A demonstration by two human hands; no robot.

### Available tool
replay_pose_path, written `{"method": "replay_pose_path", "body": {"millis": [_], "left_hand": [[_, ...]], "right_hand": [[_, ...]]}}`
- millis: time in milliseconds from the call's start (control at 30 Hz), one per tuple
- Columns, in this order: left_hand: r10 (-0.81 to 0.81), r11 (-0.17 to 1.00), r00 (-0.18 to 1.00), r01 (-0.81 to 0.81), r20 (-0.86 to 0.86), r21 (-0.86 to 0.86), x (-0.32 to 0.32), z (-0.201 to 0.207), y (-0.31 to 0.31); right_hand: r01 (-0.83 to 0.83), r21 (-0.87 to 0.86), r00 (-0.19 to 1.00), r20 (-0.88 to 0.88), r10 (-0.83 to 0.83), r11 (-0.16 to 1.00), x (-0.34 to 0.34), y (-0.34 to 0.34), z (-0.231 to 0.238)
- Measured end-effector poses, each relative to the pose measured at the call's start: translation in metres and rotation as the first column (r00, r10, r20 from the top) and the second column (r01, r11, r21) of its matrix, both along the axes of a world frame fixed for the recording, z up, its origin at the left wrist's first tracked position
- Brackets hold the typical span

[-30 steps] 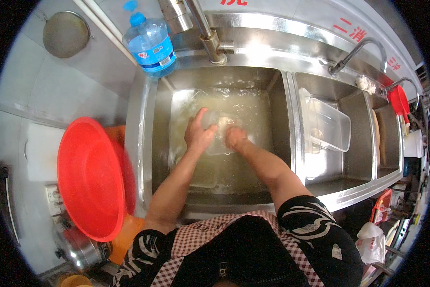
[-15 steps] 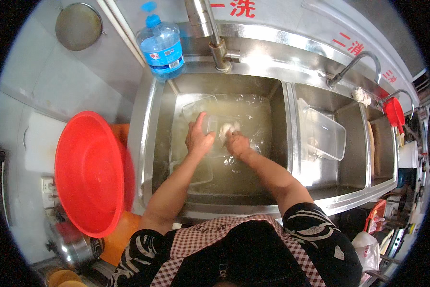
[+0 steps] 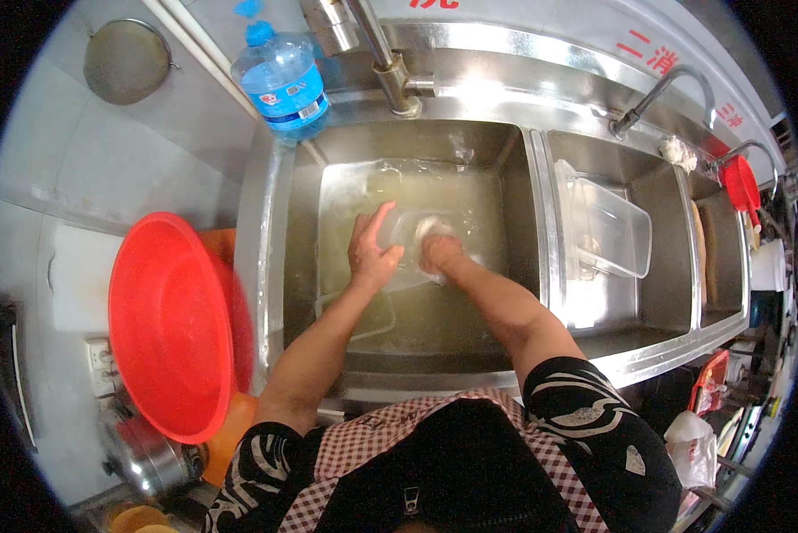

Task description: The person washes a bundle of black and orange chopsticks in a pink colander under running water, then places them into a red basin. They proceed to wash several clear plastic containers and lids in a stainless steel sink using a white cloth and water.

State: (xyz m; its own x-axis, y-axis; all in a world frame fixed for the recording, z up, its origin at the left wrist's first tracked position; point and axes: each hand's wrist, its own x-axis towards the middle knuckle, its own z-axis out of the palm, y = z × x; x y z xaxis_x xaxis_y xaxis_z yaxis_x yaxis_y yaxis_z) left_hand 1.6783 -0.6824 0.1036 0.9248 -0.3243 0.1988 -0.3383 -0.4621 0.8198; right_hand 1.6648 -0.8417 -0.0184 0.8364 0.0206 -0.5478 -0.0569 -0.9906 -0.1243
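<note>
Over the large left sink basin (image 3: 301,293) of cloudy water, my left hand (image 3: 371,250) grips the side of a clear plastic container (image 3: 401,228). Its thumb and fingers are spread along the edge. My right hand (image 3: 441,253) is closed on a white cloth (image 3: 432,224) and presses it against the container. Part of the cloth is hidden under the fingers. Another clear piece of plastic (image 3: 372,322) lies in the water near my left forearm.
Clear containers (image 3: 626,226) sit in the middle basin. A tap (image 3: 405,98) and a blue-labelled bottle (image 3: 285,93) stand behind the left basin. To the left is a big red tub (image 3: 163,329); a red dipper (image 3: 738,185) is at far right.
My right hand has shifted slightly right with the cloth, which shows less now. My left hand keeps its hold on the container. The whole view has tilted a little.
</note>
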Motion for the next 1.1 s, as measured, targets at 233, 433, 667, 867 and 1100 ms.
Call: {"method": "replay_pose_path", "body": {"millis": [233, 433, 667, 867, 1100], "left_hand": [[-0.097, 0.995, 0.993, 0.099, 0.073, -0.016, 0.0, 0.003, -0.003], [-0.019, 1.0, 1.0, 0.019, -0.012, 0.02, -0.003, 0.0, 0.005], [0.055, 0.998, 0.994, -0.056, 0.092, 0.006, 0.004, -0.019, 0.013], [0.086, 0.996, 0.994, -0.086, 0.071, -0.009, 0.008, -0.029, 0.019], [0.088, 0.994, 0.996, -0.087, 0.015, -0.059, 0.02, -0.034, 0.017]], "right_hand": [[0.046, 0.196, 0.999, -0.022, -0.043, 0.98, -0.006, 0.002, -0.02], [0.092, 0.496, 0.994, -0.1, -0.049, 0.864, -0.009, 0.021, 0.04], [0.228, 0.868, 0.963, -0.135, -0.234, 0.44, -0.011, 0.064, 0.079], [-0.096, 0.623, 0.993, 0.004, 0.12, 0.776, -0.011, 0.054, 0.068], [-0.256, 0.018, 0.965, -0.057, 0.257, 0.967, -0.013, 0.001, 0.023]]}}
